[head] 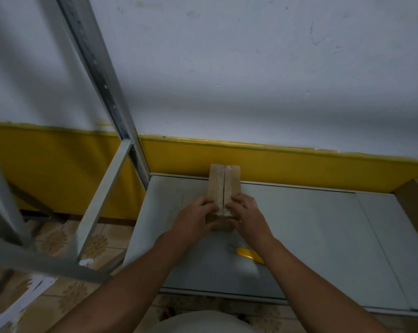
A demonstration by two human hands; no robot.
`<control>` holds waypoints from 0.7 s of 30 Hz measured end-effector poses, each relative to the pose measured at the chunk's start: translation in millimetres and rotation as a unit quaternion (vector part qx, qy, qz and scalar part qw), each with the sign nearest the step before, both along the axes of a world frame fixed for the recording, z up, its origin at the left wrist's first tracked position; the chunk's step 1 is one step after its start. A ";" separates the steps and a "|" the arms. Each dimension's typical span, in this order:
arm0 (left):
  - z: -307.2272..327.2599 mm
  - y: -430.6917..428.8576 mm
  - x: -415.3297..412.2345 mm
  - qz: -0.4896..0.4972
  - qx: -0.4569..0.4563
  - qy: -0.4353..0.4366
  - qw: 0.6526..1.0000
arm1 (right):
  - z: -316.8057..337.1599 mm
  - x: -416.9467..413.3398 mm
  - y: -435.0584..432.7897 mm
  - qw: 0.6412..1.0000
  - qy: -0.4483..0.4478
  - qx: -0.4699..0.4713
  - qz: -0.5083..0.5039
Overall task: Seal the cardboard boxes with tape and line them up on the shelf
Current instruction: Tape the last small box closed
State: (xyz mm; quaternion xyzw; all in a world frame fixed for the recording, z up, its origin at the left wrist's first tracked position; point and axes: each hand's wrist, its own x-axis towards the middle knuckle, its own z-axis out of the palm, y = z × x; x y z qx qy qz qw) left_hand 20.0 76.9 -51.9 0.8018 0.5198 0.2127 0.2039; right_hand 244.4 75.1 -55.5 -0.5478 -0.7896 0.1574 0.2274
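Two arms outstretched; left hand [194,213], right hand [246,213] grip cardboard box [223,181], fingers curled on top.

Tan box [214,188] w/ shiny clear tape [228,180]. Pale grey shelf [311,236]. White wall [251,68] w/ yellow band along bottom. Beige floor tiles [95,246] w/ brown flower pattern. Yellow tool [248,254] nr shelf's front edge.

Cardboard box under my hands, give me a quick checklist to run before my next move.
1. Cardboard box sits flat on the shelf: ok.
2. Top flaps meet along the middle seam: ok.
3. Left hand and right hand hold its near end: ok.
4. Seam is taped over: cannot tell.
5. Yellow tool lies within reach by the right forearm: ok.
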 end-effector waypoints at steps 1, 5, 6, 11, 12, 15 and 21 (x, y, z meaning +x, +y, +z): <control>0.5 0.2 0.5 0.004 0.000 0.004 1.000 | 0.1 -0.9 -0.8 1.000 0.000 -0.002 0.004; -0.8 -1.3 5.6 0.016 0.010 0.014 1.000 | 4.1 -5.1 -2.5 1.000 -0.004 0.000 -0.006; -1.0 -1.7 6.6 0.021 0.005 0.011 1.000 | 6.2 -6.4 -2.6 1.000 -0.010 0.003 -0.009; 8.7 -5.3 -6.1 0.021 -0.029 -0.041 0.999 | 11.0 -9.4 -6.2 0.998 -0.051 0.008 -0.033; 11.0 -9.4 -13.6 0.039 -0.024 -0.057 0.997 | 9.4 -9.6 -6.9 0.998 -0.055 0.005 -0.040; 10.2 -31.3 -44.8 0.126 -0.027 -0.067 0.989 | 8.0 -10.9 -15.7 0.998 -0.041 0.016 -0.051; -21.5 -77.3 -82.8 0.090 -0.139 0.146 0.975 | 20.1 -28.9 -50.5 0.987 0.073 0.141 0.036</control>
